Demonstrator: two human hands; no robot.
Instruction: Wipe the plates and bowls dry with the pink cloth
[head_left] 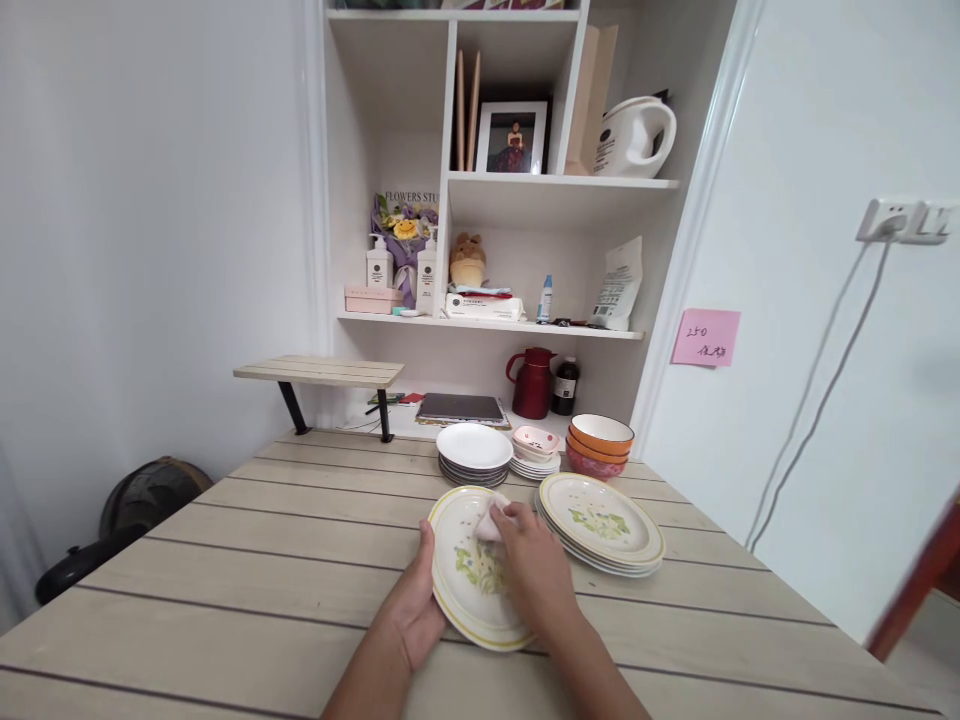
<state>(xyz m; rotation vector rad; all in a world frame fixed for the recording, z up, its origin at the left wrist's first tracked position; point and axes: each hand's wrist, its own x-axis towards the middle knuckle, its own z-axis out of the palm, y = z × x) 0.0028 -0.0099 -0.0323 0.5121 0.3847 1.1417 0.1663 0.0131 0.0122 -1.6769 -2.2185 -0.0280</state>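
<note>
At the slatted table [225, 600], a flower-patterned plate [478, 582] is clasped at its rim by the left hand [412, 612], while a pale cloth [491, 522] is pressed onto its face by the bunched fingers of the right hand [536, 565]. Behind, orange bowls [598, 447] are nested in a red bowl [594, 464], and pink dishes [535, 441] are stacked on small plates [535, 467]. Space just to the right is blocked by stacked matching plates [602, 520].

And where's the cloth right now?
In the head view, the pale cloth is bunched in the right hand, against the upper part of the plate the left hand holds, just left of the flowered plate stack.
</note>
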